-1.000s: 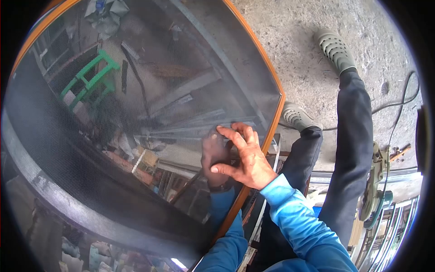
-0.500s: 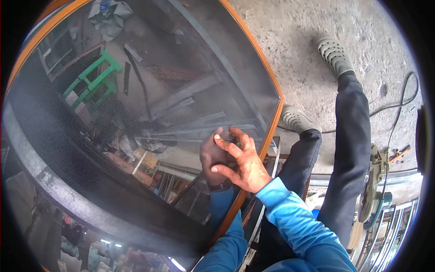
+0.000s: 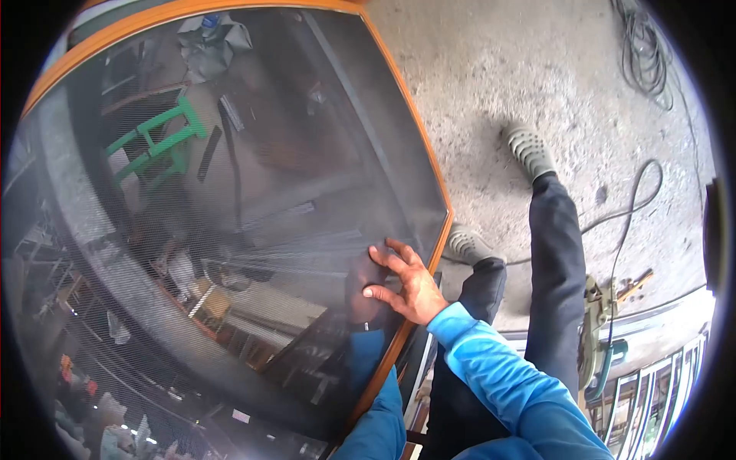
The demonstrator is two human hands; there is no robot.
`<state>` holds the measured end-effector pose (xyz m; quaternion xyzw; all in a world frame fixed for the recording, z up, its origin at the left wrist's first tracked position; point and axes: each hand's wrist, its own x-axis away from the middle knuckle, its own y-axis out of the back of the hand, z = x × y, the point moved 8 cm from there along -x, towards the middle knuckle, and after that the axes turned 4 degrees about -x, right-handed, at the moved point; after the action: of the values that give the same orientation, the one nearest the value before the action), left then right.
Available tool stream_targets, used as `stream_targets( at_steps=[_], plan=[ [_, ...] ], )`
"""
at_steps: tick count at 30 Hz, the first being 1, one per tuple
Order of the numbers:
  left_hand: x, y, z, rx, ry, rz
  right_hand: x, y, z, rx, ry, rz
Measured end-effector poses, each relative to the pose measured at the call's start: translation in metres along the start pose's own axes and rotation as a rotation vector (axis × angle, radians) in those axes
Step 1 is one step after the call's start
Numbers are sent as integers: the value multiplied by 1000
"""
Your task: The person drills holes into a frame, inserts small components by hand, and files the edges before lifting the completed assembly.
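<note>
A large mesh screen point(image 3: 291, 153) in an orange-brown frame point(image 3: 409, 92) fills the left and middle of the view. My right hand point(image 3: 408, 282) rests on the near side of the mesh close to the frame's edge, fingers apart and slightly bent, holding nothing. Behind the mesh, my left hand point(image 3: 366, 287) shows dimly, opposite my right one. Its sleeve passes under the frame. The mesh blurs its fingers, so their pose is unclear.
Through the mesh show a green stand point(image 3: 165, 138), a crumpled grey sheet point(image 3: 211, 46) and metal strips. On the concrete floor point(image 3: 475, 92) at the right are a coiled cable point(image 3: 644, 54) and a power tool point(image 3: 594, 337). Metal bars point(image 3: 659, 391) lie at the lower right.
The screen's right corner and both hands now appear lower and slightly further left. My left hand is dimmer behind the mesh. The legs and tool have shifted left in view.
</note>
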<state>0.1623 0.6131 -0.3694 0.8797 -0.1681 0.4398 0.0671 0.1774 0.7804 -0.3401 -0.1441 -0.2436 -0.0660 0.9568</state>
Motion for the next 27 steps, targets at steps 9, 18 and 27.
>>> stream_targets(
  at_steps=[9,18,27],
  plan=[
    [2,-29,-3,344,-57,226,8,-21,-7,202,72,117],
    [-5,2,38,271,21,169,-12,-14,-45,64,-177,-21],
    [132,42,261,216,575,-344,78,34,9,395,-121,-52]
  ],
)
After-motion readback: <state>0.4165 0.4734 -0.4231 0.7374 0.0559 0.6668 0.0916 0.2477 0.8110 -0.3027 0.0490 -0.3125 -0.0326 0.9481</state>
